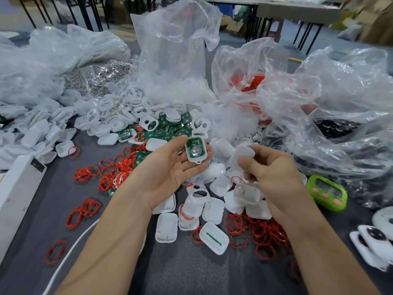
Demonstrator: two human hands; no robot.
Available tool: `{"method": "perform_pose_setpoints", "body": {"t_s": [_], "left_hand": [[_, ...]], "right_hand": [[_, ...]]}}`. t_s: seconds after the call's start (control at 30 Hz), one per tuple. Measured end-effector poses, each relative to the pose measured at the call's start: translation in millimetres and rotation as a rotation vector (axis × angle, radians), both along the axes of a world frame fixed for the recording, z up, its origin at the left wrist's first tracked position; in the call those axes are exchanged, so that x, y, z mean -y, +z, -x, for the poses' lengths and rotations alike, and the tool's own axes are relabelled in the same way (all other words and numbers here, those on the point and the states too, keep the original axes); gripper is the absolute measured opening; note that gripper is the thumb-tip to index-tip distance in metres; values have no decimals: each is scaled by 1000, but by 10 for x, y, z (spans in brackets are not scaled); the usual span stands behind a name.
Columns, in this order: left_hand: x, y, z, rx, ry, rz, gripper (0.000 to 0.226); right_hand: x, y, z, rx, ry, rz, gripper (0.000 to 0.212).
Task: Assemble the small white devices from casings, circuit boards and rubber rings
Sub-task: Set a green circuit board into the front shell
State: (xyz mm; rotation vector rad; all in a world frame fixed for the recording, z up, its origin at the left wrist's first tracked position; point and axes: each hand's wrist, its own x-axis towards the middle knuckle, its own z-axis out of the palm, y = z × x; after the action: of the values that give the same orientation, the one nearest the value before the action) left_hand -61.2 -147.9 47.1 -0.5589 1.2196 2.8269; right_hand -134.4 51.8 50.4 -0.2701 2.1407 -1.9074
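As it lies board-up, the casing (195, 151) points tab-nearward.

A green timer (327, 193) sits beside crumpled clear plastic bags (174, 39) on the grey table (191, 269).
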Motion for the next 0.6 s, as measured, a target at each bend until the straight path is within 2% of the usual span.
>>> {"method": "perform_pose_setpoints", "body": {"t_s": [0.07, 0.1, 0.23, 0.33, 0.43, 0.53, 0.6], "left_hand": [[-29, -7, -4, -9, -61, 48, 56], [-45, -9, -7, -16, -95, 68, 58], [-96, -25, 1, -34, -156, 91, 53], [-122, -36, 1, -51, -177, 94, 50], [-144, -41, 6, -45, -179, 84, 49], [-161, -26, 8, -42, -182, 58, 57], [-163, -20, 9, -41, -181, 46, 59]], "right_hand": [[-6, 53, 10, 215, 61, 255, 19], [-9, 78, 11, 278, 94, 313, 20], [-35, 125, 7, 362, 186, 395, 17], [-57, 102, 30, 339, 192, 432, 8], [-60, 87, 44, 337, 173, 441, 11], [-61, 109, 48, 448, 108, 500, 9], [-57, 115, 50, 526, 70, 552, 17]]}}
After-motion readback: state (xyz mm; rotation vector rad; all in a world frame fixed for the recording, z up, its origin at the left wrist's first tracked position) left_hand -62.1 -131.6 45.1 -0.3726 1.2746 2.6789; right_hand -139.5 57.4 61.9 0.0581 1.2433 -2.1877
